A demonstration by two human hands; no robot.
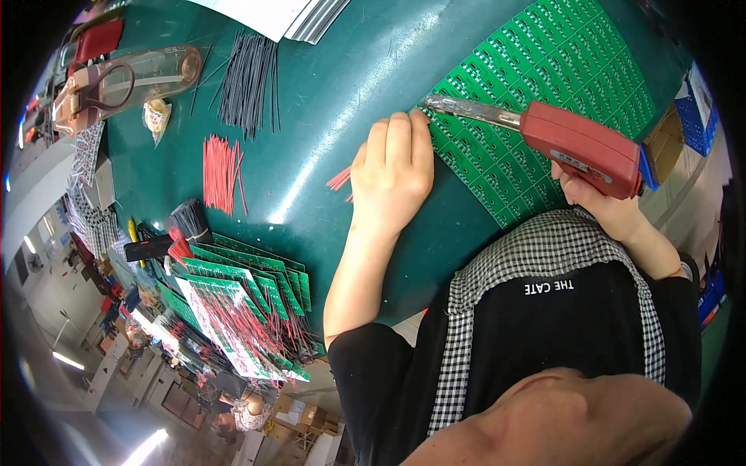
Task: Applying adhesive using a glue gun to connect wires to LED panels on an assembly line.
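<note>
My right hand [597, 203] is wrapped round the handle of a red soldering gun [583, 144]. The gun's metal barrel reaches left over a large green circuit board panel [559, 85], and its tip is at the panel's left edge. Close beside that tip are the fingertips of my left hand [392, 167], which is closed with its knuckles up. Thin red wires [339, 180] stick out from under the left hand on its far side. The fingers hide how the wire ends meet the board.
Bundles of black wires [249, 81] and red wires [222, 175] lie on the green tabletop [311, 132]. At far left lies a clear bottle [155, 74] near a small wrapped item [157, 118]. Stacked boards with red wires [249, 303] stand lower left. White sheets [272, 15] lie at the top.
</note>
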